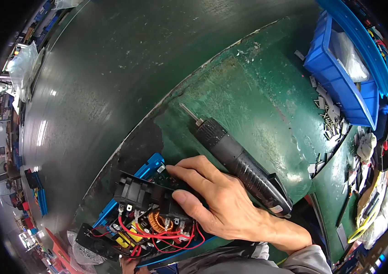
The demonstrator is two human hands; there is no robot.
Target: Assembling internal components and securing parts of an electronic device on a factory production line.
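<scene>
An opened electrical unit in a blue metal case (107, 213) lies near me, at the lower left. Inside it show a copper-wound ring coil (157, 222), red wires (169, 236) and yellow parts. My right hand (223, 201) reaches over a black plastic panel (135, 191) on the unit, thumb on the near side and fingers on the far side. My left hand (128, 265) shows only in part at the unit's near edge, its fingers hidden. A black electric screwdriver (244, 166) lies just beyond my right hand, its bit pointing to the far left.
Loose screws and small grey pieces (330, 116) lie scattered beside a blue bin (340, 77) holding a clear plastic bag, at the far right. A conveyor-like dark surface (98, 68) runs along the left beyond the green table's edge (194, 75). Cables and gloves (366, 146) lie at right.
</scene>
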